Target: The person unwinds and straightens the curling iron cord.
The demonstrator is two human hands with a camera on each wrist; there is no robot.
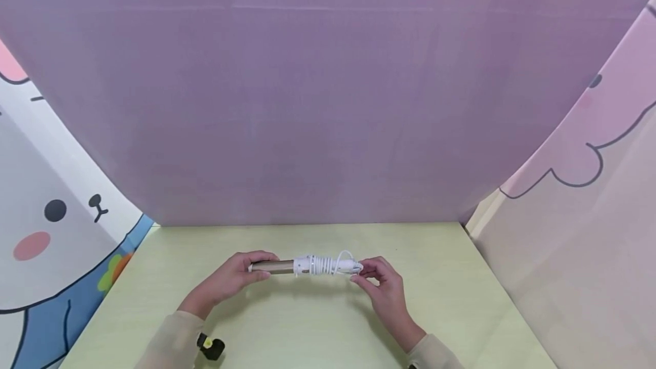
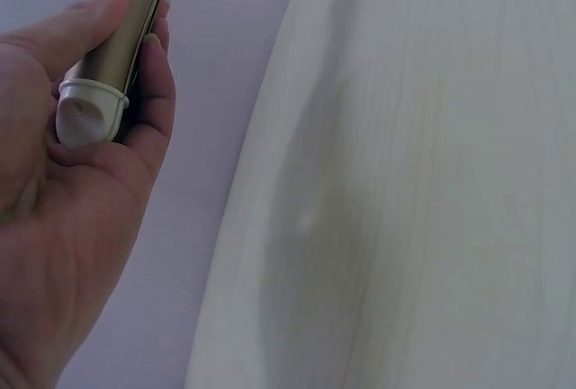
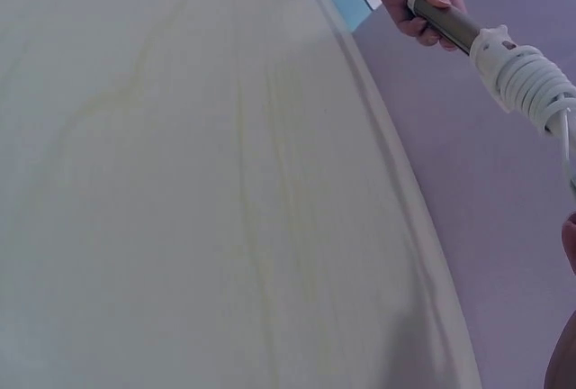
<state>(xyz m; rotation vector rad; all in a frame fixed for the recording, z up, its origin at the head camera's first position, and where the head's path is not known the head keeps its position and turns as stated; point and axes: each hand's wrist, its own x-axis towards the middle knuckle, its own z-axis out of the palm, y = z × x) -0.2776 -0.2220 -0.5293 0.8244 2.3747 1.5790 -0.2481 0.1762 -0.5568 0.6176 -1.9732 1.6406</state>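
A hair curling iron (image 1: 277, 267) with a gold-brown barrel and a white handle is held level above the table. Its white power cord (image 1: 324, 265) is wound in several turns round the handle, with one loop sticking up near the handle's end. My left hand (image 1: 233, 278) grips the barrel end, thumb in front and fingers behind. The left wrist view shows the white end cap (image 2: 90, 114) against that palm. At the handle end, my right hand (image 1: 385, 286) pinches the cord between thumb and fingers. Only the edge of this hand (image 3: 565, 344) enters the right wrist view.
Below is a pale yellow-green wooden table (image 1: 307, 323). A purple curtain (image 1: 307, 101) hangs behind its far edge. Cartoon-printed panels stand on the left (image 1: 77, 187) and right (image 1: 579, 232). A small black device (image 1: 212, 347) sits by the left sleeve.
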